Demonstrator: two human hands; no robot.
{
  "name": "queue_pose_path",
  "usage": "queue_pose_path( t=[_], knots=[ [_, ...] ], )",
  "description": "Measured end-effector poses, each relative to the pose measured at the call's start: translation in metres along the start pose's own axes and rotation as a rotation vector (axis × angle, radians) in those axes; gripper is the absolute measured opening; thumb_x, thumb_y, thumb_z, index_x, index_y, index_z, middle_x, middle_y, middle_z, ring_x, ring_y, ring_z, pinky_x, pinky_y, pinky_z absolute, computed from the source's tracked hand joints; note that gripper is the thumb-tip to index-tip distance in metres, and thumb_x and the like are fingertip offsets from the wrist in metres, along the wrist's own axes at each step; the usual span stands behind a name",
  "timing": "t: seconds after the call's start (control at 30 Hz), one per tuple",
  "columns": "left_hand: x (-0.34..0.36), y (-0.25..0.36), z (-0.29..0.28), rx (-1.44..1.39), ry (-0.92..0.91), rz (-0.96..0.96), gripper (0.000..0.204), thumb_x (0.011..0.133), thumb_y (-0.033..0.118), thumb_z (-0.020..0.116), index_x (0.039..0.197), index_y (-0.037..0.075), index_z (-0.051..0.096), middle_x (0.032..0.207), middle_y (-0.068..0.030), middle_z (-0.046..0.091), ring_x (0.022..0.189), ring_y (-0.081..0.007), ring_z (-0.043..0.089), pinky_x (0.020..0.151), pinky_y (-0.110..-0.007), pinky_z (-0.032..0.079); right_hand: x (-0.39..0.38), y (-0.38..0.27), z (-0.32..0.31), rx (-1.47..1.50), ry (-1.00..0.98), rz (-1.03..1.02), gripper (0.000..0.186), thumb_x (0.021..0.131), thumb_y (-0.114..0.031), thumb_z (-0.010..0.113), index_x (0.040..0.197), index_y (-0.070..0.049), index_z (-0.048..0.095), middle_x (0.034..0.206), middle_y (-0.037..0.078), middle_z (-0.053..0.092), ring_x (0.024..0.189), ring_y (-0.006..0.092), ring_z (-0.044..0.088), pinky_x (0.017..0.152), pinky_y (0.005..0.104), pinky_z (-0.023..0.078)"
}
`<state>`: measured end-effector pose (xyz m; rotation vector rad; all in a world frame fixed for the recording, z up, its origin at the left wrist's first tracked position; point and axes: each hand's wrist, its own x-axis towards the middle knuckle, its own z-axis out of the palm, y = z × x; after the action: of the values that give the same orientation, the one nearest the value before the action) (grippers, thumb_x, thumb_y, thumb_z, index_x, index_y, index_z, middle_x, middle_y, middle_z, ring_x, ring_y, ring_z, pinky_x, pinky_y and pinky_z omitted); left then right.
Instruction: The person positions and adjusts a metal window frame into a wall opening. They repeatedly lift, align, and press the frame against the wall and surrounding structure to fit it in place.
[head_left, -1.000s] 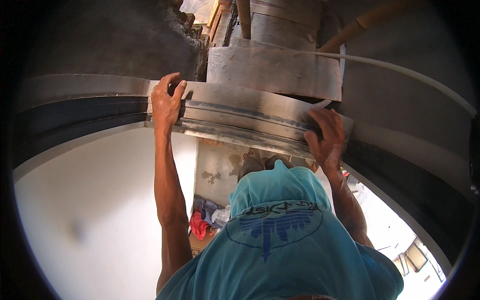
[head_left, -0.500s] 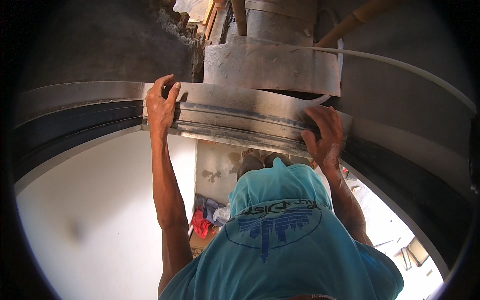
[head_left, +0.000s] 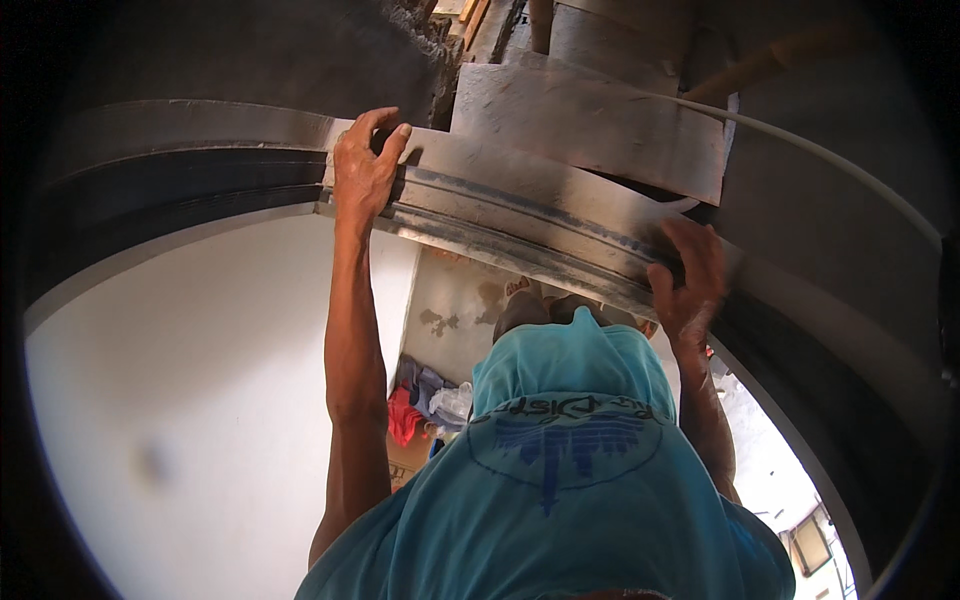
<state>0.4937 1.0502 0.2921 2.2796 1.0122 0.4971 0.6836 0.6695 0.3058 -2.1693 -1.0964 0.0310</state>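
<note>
My left hand [head_left: 365, 160] has its curved fingers at the top edge of a long grey moulded board [head_left: 520, 210], near that board's left end, with the thumb apart from the index finger. My right hand [head_left: 685, 280], a little blurred, curls its fingers on the same board near its right end. The board has dark grooves along it and lies across the view above my teal shirt [head_left: 560, 460]. Just beyond it is a flat, stained grey sheet [head_left: 590, 120]. The undersides of both hands are hidden.
Dark curved walls [head_left: 180, 70] flank the board. A pale pipe [head_left: 800, 135], poles [head_left: 540, 22] and broken masonry [head_left: 435, 50] are beyond it. Below are a white wall [head_left: 180, 350], a stained floor [head_left: 450, 290] with my feet, and piled cloths [head_left: 405, 415].
The view has shifted and rotated: the board now slants more, its left end higher in the picture and its right end farther right. Both hands stay at the same spots on it.
</note>
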Motion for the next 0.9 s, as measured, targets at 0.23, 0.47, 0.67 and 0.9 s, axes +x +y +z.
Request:
queue_pose_path(
  t=[0.23, 0.47, 0.67, 0.9],
  knots=[
    [-0.0005, -0.0020, 0.0000, 0.039, 0.003, 0.003, 0.038, 0.098, 0.030, 0.073, 0.125, 0.003, 0.074, 0.120, -0.0179, 0.076, 0.114, -0.0313, 0.071, 0.103, -0.042, 0.053, -0.0022, 0.0025, 0.0006, -0.021, 0.006, -0.013, 0.050, 0.072, -0.011, 0.071, 0.122, -0.004, 0.072, 0.123, 0.017, 0.072, 0.121, 0.0375, 0.064, 0.119, 0.0577, 0.039],
    [-0.0005, -0.0001, 0.0005, 0.009, 0.008, -0.023, 0.040, 0.096, 0.031, 0.073, 0.122, 0.001, 0.074, 0.119, -0.0200, 0.076, 0.113, -0.0355, 0.072, 0.102, -0.044, 0.053, -0.0028, 0.0058, 0.0011, -0.040, 0.036, -0.040, 0.047, 0.077, -0.016, 0.070, 0.122, -0.003, 0.073, 0.123, 0.019, 0.072, 0.120, 0.0398, 0.065, 0.117, 0.0587, 0.040],
    [0.0009, -0.0049, 0.0017, 0.010, 0.010, -0.002, 0.040, 0.096, 0.031, 0.073, 0.122, 0.002, 0.074, 0.118, -0.0201, 0.076, 0.112, -0.0353, 0.072, 0.100, -0.043, 0.053, -0.0026, 0.0049, 0.0013, -0.049, 0.048, -0.051, 0.044, 0.080, -0.014, 0.066, 0.121, -0.003, 0.073, 0.122, 0.019, 0.072, 0.119, 0.0400, 0.065, 0.116, 0.0581, 0.041],
    [0.0005, -0.0045, 0.0018, -0.012, 0.016, -0.002, 0.037, 0.096, 0.029, 0.073, 0.121, 0.002, 0.074, 0.116, -0.0193, 0.076, 0.111, -0.0344, 0.072, 0.099, -0.043, 0.053, -0.0002, 0.0015, -0.0006, -0.053, 0.040, -0.045, 0.041, 0.081, -0.008, 0.063, 0.120, -0.002, 0.073, 0.120, 0.018, 0.073, 0.117, 0.0387, 0.066, 0.116, 0.0565, 0.042]
  ],
)
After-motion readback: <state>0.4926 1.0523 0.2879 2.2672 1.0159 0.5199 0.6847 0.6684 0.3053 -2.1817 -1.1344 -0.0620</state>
